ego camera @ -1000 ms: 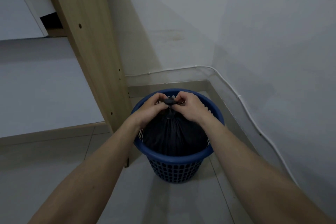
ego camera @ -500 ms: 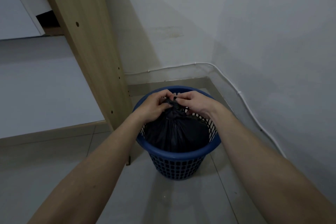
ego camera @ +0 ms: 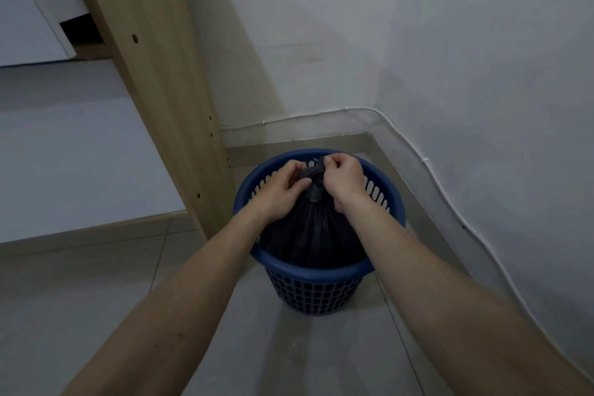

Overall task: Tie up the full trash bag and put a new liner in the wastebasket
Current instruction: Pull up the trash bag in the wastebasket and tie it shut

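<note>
Both hands have drawn closer together since a moment ago; the left hand and right hand pinch the gathered neck of the black trash bag. It sits inside the blue wastebasket, on the floor in a corner, close to a wooden post and wall.

Trash bag looks like thin black plastic, all crinkly with a dull sheen, and the wastebasket is smooth blue plastic with a lattice wall. Floor is smooth, slightly glossy tile, and the panel is matte light wood grain.
</note>
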`<state>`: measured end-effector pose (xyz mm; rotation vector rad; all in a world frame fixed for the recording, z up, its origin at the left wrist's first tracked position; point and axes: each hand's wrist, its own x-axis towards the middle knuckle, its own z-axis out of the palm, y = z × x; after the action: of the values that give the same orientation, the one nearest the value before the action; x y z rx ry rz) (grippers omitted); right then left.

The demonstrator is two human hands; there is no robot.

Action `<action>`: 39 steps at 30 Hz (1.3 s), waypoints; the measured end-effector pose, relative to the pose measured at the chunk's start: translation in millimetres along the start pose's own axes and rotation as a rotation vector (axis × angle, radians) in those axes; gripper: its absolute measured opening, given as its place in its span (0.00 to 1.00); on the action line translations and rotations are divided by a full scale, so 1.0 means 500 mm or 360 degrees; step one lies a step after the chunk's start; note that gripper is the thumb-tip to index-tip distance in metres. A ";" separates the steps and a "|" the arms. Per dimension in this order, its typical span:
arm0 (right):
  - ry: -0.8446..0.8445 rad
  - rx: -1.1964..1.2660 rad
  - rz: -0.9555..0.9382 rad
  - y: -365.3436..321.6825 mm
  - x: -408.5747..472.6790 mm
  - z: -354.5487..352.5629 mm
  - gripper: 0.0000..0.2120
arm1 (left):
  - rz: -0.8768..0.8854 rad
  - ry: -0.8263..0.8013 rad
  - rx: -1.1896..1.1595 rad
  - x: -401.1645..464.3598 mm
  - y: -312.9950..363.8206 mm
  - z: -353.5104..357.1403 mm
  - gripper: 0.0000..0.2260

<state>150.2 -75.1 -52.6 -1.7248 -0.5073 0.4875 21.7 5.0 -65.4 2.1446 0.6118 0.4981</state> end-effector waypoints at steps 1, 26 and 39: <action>0.0044 0.0207 0.0187 0.000 0.003 0.009 0.08 | -0.0002 -0.0021 0.0009 0.001 0.002 0.000 0.09; -0.1103 0.0726 0.0298 0.022 0.021 -0.051 0.10 | 0.0061 0.0299 0.0246 0.004 0.027 -0.015 0.06; -0.0997 0.0604 0.0248 0.017 0.027 -0.042 0.09 | 0.0000 -0.0005 -0.0178 -0.002 0.016 -0.022 0.25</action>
<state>174.0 -85.4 -57.2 -1.2310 -0.6707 1.1742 16.9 6.8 -52.9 2.0391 0.5693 0.5169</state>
